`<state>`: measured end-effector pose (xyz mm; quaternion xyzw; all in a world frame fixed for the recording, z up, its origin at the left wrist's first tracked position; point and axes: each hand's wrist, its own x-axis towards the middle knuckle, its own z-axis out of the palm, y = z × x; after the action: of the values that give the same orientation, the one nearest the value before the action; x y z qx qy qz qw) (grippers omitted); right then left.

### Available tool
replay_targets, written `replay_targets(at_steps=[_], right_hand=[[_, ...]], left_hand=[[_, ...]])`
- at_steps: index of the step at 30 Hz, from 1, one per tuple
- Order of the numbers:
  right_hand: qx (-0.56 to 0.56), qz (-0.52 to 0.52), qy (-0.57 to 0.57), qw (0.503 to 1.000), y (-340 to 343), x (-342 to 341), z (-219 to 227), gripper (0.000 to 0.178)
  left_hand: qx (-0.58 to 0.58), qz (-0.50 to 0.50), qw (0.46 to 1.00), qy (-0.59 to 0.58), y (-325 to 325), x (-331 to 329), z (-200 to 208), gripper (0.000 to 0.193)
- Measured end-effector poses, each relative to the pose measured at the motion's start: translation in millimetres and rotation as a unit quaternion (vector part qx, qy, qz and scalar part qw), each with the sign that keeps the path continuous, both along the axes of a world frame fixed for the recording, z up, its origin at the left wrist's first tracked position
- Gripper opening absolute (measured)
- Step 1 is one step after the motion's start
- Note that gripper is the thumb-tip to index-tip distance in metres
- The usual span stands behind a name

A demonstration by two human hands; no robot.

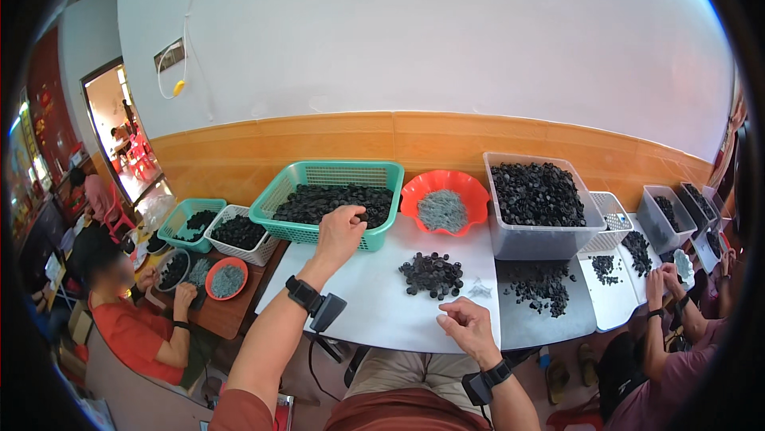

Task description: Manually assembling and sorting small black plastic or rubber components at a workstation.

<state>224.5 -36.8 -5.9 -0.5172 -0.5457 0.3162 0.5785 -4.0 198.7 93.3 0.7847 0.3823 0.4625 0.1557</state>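
Note:
My left hand reaches over the front rim of a green plastic basket, its fingers curled in a pinch. The basket holds a heap of small black round parts; what the fingertips hold, if anything, blends with the dark heap behind. Low over the white tabletop, my right hand has thumb and forefinger slightly apart, with nothing visible between them. Just beyond it lies a loose pile of black round parts. A few small pale grey pieces lie right of that pile.
A red scalloped bowl holds grey pieces. Beside it stands a clear bin of black parts, with more parts on a dark board. People work at the left, in a red shirt, and at the right.

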Motion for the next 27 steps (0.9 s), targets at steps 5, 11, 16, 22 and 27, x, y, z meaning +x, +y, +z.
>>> replay_targets(at_steps=[5, 11, 16, 22, 27], right_hand=[[-0.006, -0.025, 0.037, 0.999, -5.1, -2.7, 10.8, 0.021], [0.009, -0.036, -0.022, 0.999, -2.4, -2.8, 14.1, 0.018], [0.035, -0.023, -0.023, 0.999, -0.9, -2.6, 9.3, 0.015], [0.061, -0.101, -0.043, 0.992, -2.7, -2.0, 9.0, 0.013], [0.086, -0.198, -0.171, 0.961, 3.5, 36.1, 20.0, 0.016]], left_hand=[[0.037, -0.016, 0.999, -0.015, -7.6, 10.9, -11.6, 0.029], [0.056, -0.045, 0.997, -0.01, -77.9, 22.8, -51.1, 0.019], [0.052, -0.121, 0.991, 0.019, -117.9, 36.1, -72.7, 0.017], [0.043, -0.134, 0.99, 0.016, -127.6, 41.5, -84.2, 0.018], [0.037, -0.149, 0.988, 0.011, -126.7, 41.5, -89.6, 0.018]])
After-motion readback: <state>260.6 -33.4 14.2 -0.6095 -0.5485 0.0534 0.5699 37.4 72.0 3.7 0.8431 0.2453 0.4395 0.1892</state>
